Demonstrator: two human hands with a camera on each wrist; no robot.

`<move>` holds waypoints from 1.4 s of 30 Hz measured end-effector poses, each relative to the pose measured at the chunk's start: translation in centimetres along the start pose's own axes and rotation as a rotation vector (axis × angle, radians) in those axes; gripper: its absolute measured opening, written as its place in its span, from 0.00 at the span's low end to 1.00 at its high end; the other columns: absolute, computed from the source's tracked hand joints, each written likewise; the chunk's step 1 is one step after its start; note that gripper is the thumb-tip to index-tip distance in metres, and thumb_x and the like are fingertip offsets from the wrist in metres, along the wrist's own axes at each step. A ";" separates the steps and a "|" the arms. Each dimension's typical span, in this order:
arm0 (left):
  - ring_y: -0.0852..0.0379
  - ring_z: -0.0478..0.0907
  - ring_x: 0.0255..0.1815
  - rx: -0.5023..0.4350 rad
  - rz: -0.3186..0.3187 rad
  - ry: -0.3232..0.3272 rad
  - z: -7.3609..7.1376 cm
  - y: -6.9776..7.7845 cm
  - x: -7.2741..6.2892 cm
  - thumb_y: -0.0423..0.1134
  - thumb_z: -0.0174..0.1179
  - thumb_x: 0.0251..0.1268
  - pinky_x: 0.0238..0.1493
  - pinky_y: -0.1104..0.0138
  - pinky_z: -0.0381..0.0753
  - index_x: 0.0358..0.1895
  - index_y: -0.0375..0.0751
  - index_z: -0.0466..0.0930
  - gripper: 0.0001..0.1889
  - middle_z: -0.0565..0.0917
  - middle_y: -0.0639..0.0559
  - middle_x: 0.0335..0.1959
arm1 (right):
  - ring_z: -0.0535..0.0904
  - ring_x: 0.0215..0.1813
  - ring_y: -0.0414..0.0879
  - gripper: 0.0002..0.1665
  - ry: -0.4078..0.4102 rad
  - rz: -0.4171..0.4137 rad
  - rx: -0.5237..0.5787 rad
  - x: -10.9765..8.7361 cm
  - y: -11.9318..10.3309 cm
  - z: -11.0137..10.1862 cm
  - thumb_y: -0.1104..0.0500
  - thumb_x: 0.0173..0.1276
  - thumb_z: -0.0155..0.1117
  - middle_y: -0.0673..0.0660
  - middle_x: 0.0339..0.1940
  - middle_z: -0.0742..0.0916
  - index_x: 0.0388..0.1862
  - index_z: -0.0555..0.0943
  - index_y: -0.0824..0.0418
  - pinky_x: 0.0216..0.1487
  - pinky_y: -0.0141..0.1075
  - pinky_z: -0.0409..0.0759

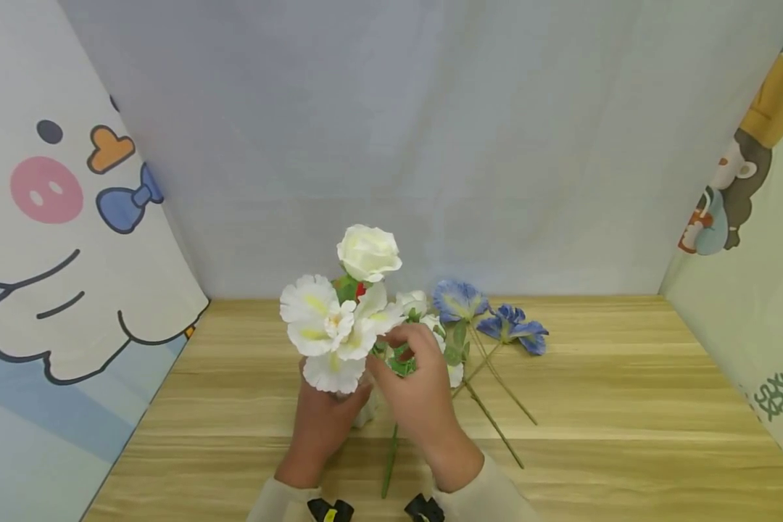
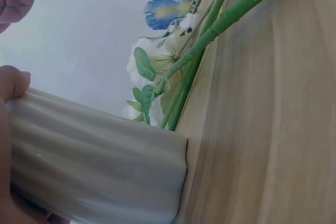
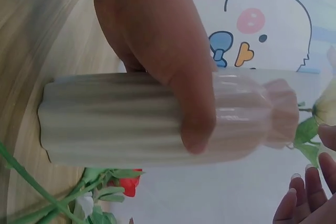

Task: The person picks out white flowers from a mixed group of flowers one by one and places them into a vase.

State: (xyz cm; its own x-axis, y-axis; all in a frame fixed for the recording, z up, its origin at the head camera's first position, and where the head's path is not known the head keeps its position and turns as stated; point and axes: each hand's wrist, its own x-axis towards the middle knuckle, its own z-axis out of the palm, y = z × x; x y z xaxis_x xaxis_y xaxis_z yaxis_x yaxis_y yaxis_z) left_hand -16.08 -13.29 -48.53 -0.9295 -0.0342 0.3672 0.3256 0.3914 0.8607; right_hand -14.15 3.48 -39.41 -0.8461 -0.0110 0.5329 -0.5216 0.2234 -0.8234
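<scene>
My left hand (image 1: 326, 417) grips a ribbed cream vase (image 3: 121, 121) round its body, the thumb lying across the front. Upright on the wooden table, the vase (image 2: 100, 161) shows a narrowed, flared neck in the right wrist view. Above it stand a white rose (image 1: 368, 252) and a large ruffled white flower (image 1: 336, 319) with yellow marks; a thin stem runs into the mouth. Close beside these petals is my right hand (image 1: 420, 391), its bent fingers and thumb apart. In the right wrist view its fingertips (image 3: 298, 184) are near a green leaf (image 3: 307, 132) by the vase mouth.
Two blue flowers (image 1: 460, 299) (image 1: 509, 326) lie on the table (image 1: 613, 406) at the back right, their stems crossing. More white flowers (image 1: 412, 302) with green stems lie right of the vase. A red flower (image 3: 129, 183) shows low behind it. Printed cloth walls enclose the table.
</scene>
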 end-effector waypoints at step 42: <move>0.53 0.69 0.67 -0.025 -0.039 -0.018 -0.2 -0.1 0.0 0.42 0.79 0.56 0.69 0.48 0.66 0.79 0.51 0.53 0.52 0.63 0.50 0.71 | 0.77 0.56 0.56 0.25 -0.219 0.527 -0.146 -2.7 7.1 -5.0 0.54 0.76 0.66 0.63 0.57 0.80 0.63 0.74 0.67 0.55 0.52 0.78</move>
State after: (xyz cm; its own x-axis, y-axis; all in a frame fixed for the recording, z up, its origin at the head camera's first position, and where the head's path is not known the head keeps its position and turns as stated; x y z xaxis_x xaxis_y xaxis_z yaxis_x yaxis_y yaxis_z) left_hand -16.08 -13.47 -48.57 -0.9446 -0.0327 0.3267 0.2927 0.3670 0.8830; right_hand -15.00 9.98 -45.74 -0.9982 -0.0595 -0.0059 -0.0175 0.3848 -0.9228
